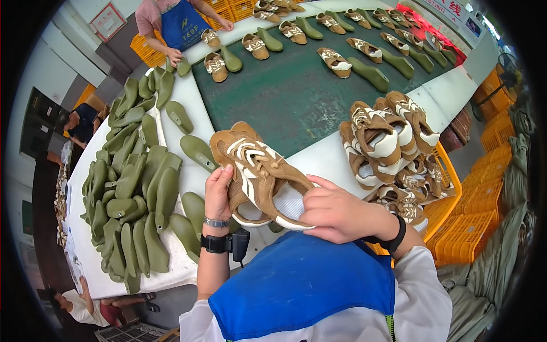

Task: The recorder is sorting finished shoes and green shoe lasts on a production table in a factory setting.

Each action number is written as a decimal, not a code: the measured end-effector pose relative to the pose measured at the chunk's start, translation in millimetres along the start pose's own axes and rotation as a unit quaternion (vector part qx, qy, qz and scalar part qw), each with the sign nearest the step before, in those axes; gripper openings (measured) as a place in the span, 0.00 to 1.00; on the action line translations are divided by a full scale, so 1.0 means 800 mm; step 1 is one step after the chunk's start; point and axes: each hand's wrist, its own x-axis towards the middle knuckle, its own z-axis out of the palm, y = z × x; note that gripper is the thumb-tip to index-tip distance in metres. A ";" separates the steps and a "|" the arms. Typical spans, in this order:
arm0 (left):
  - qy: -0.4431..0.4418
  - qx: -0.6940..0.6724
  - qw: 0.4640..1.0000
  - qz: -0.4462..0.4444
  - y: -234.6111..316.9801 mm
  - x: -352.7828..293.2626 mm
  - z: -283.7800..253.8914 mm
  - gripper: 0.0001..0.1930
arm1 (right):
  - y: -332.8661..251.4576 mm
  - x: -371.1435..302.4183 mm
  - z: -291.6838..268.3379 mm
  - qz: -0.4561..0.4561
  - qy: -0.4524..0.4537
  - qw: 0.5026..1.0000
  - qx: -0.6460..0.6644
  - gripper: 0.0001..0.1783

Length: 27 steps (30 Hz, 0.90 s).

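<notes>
In front of my blue apron is a pair of brown sneakers with white stripes and laces, one shoe lying against the other. My left hand is closed on their side near the toes, thumb up. At the heel end, my right hand pinches the collar of the nearer shoe, fingers by its open mouth and pale insole. Several olive-green shoe lasts lie on the white ledge just left of the sneakers. A stack of similar sneakers stands to the right of my hands.
A green conveyor belt carries single sneakers beside green lasts. Many lasts are heaped on the left table. A yellow crate under the sneaker stack is close to my right arm. Across the belt, a co-worker in a blue apron touches a last.
</notes>
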 end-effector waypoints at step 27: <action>-0.230 -0.662 0.709 -0.081 0.026 -0.054 -0.040 0.25 | 0.073 -0.032 0.031 0.203 0.431 0.483 0.735 0.28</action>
